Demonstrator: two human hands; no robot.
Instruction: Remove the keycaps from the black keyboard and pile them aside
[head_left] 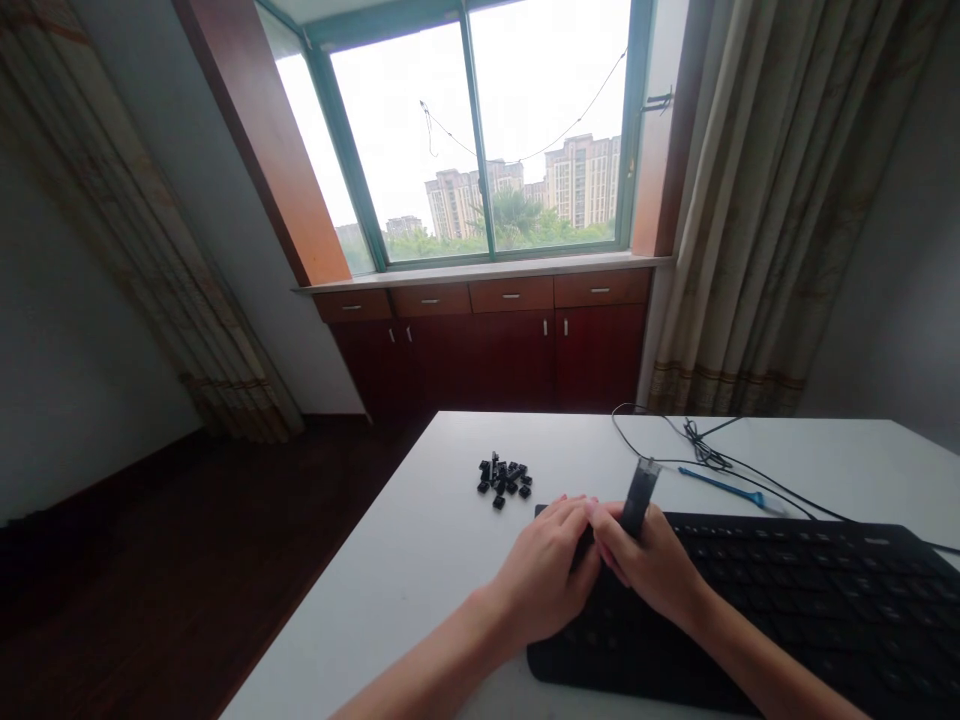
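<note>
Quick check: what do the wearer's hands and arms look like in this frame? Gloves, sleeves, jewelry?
Both are bare: no gloves on the left hand or the right hand, and no sleeves on either forearm as far as the frame shows. No watch, ring or bracelet is visible. The left fingernails look pinkish; polish or not, I cannot tell.

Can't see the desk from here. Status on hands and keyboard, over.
Left hand resting on the black keyboard, top-left corner. Right hand gripping an upright dark tool there. Loose keycaps piled apart on the white table. Cable behind.
</note>
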